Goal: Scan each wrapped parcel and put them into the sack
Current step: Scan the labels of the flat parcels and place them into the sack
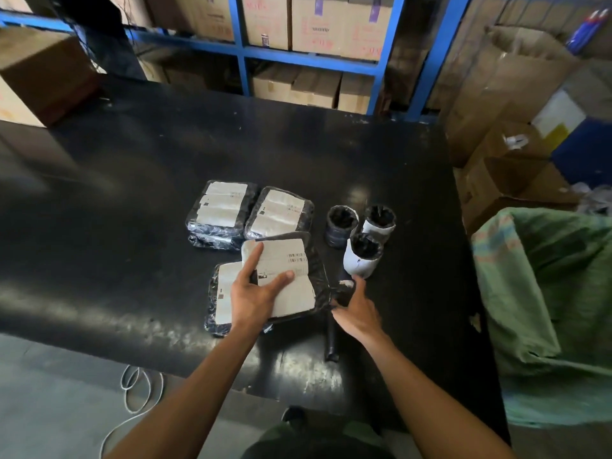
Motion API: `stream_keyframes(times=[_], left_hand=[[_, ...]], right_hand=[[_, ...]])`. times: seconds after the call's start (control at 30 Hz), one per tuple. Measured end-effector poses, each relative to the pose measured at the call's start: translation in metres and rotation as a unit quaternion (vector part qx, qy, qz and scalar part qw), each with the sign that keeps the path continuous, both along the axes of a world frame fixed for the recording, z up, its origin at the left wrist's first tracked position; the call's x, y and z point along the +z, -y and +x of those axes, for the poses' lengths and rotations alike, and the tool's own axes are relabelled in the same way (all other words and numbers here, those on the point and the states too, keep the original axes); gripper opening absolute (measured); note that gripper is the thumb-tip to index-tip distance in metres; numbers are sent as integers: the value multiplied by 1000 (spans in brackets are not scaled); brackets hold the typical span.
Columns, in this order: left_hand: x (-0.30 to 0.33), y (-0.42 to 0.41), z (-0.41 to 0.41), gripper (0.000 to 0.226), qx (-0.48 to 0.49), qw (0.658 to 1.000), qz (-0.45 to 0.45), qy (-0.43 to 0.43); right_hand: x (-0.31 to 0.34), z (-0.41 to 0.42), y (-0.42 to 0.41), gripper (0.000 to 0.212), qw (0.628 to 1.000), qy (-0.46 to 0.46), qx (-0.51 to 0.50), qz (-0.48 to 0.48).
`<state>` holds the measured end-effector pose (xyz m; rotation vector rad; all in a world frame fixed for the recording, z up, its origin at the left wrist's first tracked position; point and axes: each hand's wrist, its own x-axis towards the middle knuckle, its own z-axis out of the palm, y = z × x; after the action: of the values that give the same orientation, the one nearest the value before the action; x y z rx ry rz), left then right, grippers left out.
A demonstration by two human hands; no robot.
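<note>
Several black-wrapped parcels with white labels lie on the black table. My left hand holds the top flat parcel, thumb on its label and index finger along its left edge. That parcel sits tilted over a lower parcel. Two more flat parcels lie side by side behind them. Three small round parcels stand to the right. My right hand grips the head of a black handheld scanner lying on the table; this part is blurred. The green sack stands open at the table's right side.
Blue shelving with cardboard boxes runs behind the table. Open cartons are stacked at the right behind the sack. A large box sits at the table's far left. A white cable lies on the floor at the near left.
</note>
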<state>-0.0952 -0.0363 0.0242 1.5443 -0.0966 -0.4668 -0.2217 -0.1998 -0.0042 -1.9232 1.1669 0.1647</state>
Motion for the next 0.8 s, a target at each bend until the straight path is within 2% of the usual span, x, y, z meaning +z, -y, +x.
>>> stream_keyframes(times=[0.1, 0.17, 0.27, 0.37, 0.5, 0.6, 0.8], left_hand=[[-2, 24, -6, 80, -27, 999, -17, -22], [-3, 48, -16, 82, -52, 998, -18, -27], [-1, 93, -41, 81, -93, 995, -19, -28], [7, 145, -74, 77, -166, 986, -17, -15], [16, 221, -112, 71, -248, 968, -8, 40], [27, 280, -141, 79, -298, 953, 19, 44], [43, 393, -186, 72, -346, 933, 71, 72]], right_hand=[[12, -8, 29, 56, 995, 66, -61, -32], [23, -12, 52, 47, 984, 127, -121, 34], [44, -27, 79, 57, 957, 195, -160, 143], [55, -54, 107, 64, 956, 219, -166, 105], [56, -105, 161, 42, 926, 274, -254, 63], [72, -149, 208, 33, 907, 287, -308, 27], [79, -231, 327, 53, 885, 279, -372, -30]])
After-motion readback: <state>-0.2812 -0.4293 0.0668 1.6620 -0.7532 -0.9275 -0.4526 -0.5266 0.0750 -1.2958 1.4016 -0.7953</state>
